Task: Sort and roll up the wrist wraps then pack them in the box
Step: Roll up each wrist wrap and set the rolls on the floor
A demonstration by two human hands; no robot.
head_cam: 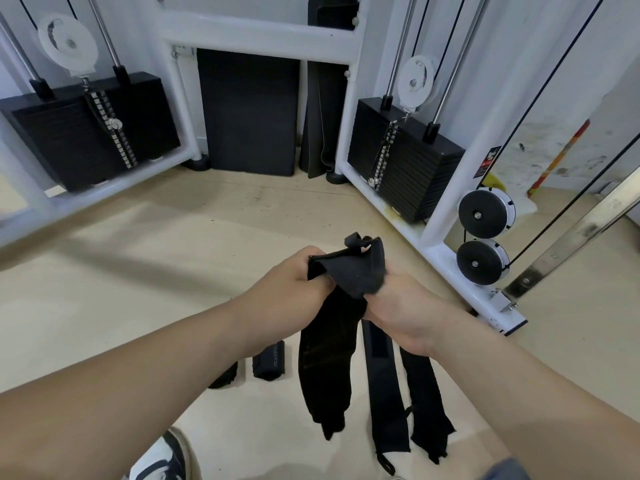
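A black wrist wrap (329, 358) hangs from both my hands above the floor, its top end folded over between them. My left hand (294, 282) grips the folded top from the left. My right hand (401, 306) pinches the same end from the right. Two more black wraps lie flat on the floor below: one (384, 386) with a thumb loop at its near end, another (427, 403) to its right. Two rolled wraps sit on the floor to the left, one (269, 360) in full view, the other (225, 375) partly hidden by my left forearm. No box is in view.
A white cable machine frame (429, 237) with two black weight stacks (405, 161) surrounds the beige floor (173, 258). Black mats (249, 112) lean against the back wall. Two black pulleys (485, 213) sit at right. My shoe (162, 459) shows at the bottom edge.
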